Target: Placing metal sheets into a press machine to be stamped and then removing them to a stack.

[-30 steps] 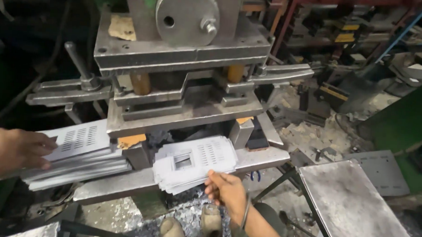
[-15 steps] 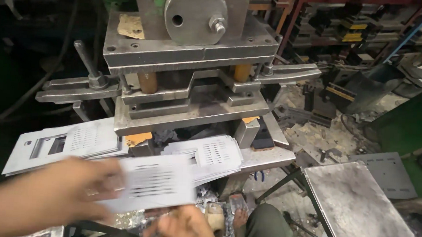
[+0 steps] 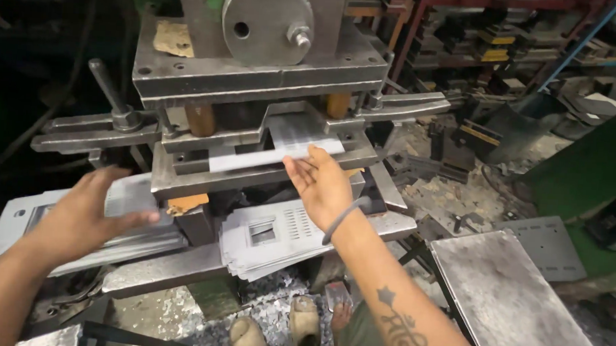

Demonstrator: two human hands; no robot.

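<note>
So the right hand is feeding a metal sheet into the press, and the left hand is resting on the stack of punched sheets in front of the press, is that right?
Not quite. In the head view the right hand does push the metal sheet into the press, but the left hand rests on the other stack of sheets, off to the left. The punched stack in front lies untouched.

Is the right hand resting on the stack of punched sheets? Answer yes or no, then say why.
No. The right hand is raised at the sheet in the press, above the stack of punched sheets.
</note>
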